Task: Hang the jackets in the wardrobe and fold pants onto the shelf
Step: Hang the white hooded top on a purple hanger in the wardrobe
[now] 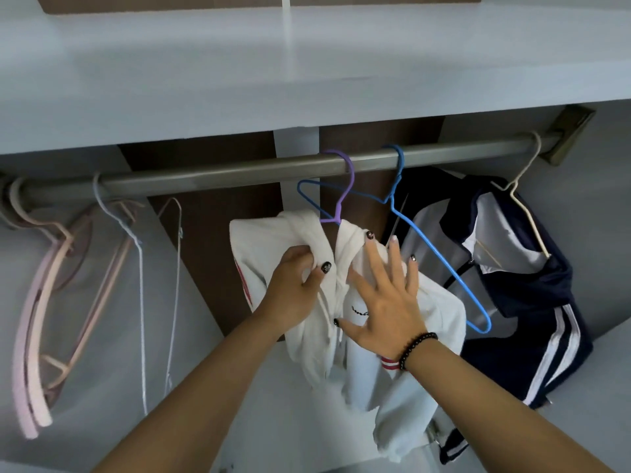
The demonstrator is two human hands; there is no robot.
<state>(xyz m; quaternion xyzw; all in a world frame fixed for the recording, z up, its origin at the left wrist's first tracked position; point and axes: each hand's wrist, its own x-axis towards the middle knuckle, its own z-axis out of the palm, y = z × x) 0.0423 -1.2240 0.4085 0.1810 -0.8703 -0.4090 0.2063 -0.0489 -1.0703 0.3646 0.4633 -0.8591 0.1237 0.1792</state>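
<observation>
Two jackets hang on the rail [239, 172]: the left hand [293, 288] grips the white jacket [426, 308], the right hand [386, 295] lies flat on it; a navy jacket [532, 302] hangs beside.

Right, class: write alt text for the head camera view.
Two hands adjust a white jacket hanging on a purple hanger from a wardrobe rail: the left hand grips the fabric, the right hand lies flat on it. A navy jacket hangs alongside.

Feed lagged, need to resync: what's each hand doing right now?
Left hand: gripping the white jacket near its collar.
Right hand: open, fingers spread flat against the white jacket's front.
</observation>
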